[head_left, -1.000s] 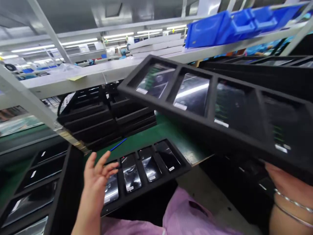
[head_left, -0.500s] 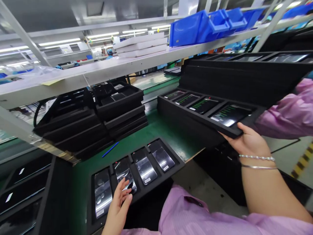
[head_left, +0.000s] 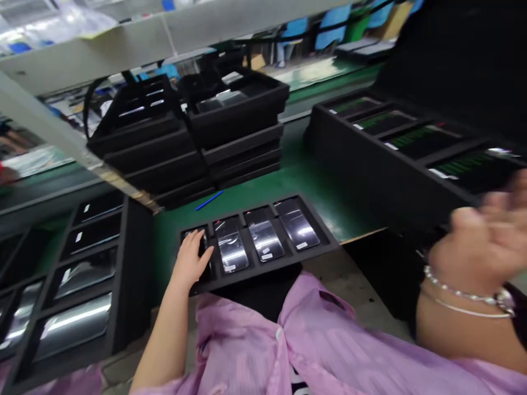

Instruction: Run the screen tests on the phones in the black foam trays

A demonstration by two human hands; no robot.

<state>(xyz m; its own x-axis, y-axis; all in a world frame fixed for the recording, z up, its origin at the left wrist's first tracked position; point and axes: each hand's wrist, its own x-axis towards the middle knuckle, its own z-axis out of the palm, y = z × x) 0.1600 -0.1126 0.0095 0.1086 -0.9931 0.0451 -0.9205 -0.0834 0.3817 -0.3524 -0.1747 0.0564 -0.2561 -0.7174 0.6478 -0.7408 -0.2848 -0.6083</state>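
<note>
A matte black foam tray [head_left: 252, 270] lies near centre on the green worktop [head_left: 267, 184]; its four glossy dark rectangular slabs [head_left: 263, 235] mirror streaks of light, three showing white labels. The left hand [head_left: 191, 255] covers the leftmost, fingers loosely spread, grasping nothing. The blurred right hand's [head_left: 473, 247] grip, beside the right-hand tray [head_left: 362, 140], I cannot tell.

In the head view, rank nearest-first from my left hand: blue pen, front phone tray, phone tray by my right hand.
1. Front phone tray, under your left hand
2. Blue pen, beyond that tray
3. Phone tray, near your right hand
</note>
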